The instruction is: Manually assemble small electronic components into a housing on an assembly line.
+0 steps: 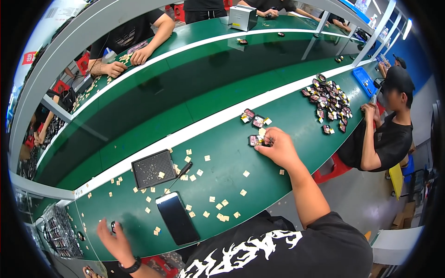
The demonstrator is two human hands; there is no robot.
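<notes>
My right hand pinches a small black piece with a pink-patterned face and a yellow-white tab, low over the green bench; the fingertips partly cover it. Two similar small black pieces lie just beyond. At the near left, my left hand has a small dark, shiny piece between thumb and finger; its exact kind I cannot make out. A black ribbed tray sits in the middle left with a thin black-handled screwdriver beside it. A dark-screened phone lies nearer me.
Small cream paper squares are scattered across the bench. To the right, a heap of finished-looking black pieces lies near a blue tray and a seated co-worker. Clear plastic trays stack at far left. A green belt runs beyond a white rail.
</notes>
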